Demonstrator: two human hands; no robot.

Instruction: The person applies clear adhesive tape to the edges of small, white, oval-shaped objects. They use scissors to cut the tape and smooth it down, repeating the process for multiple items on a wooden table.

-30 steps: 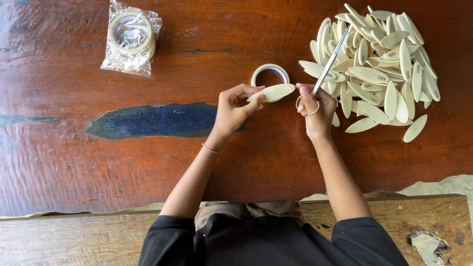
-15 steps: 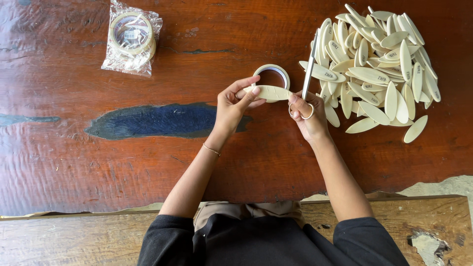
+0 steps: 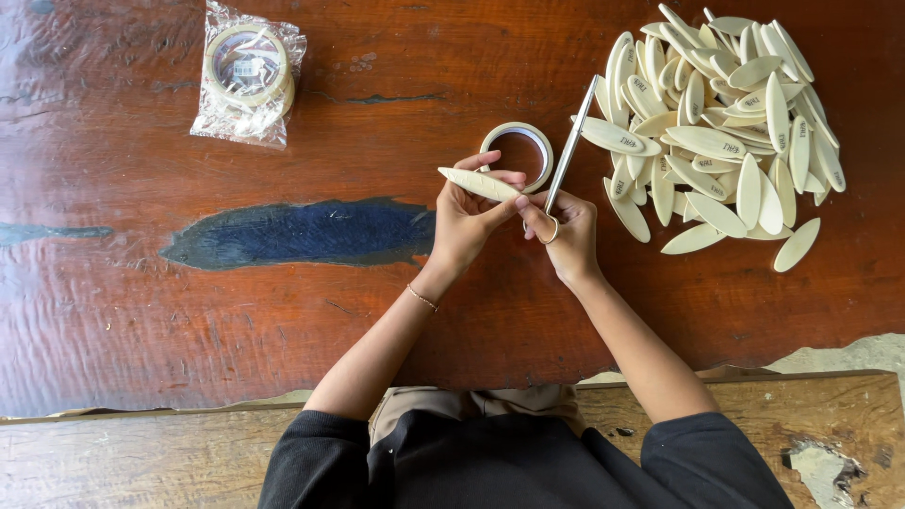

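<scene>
Left hand point(image 3: 467, 221): fingers grip wooden oval point(image 3: 478, 183), now shifted left of tape point(image 3: 517, 155).
Right hand point(image 3: 564, 231): fingers grasp scissors point(image 3: 568, 155), swung upright again.

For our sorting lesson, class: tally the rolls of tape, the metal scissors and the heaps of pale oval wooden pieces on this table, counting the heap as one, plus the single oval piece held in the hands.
Rolls of tape: 2, one loose roll and one bagged roll
Scissors: 1, in the right hand
Heap of oval pieces: 1
Held oval piece: 1, in the left hand
Total: 5
</scene>
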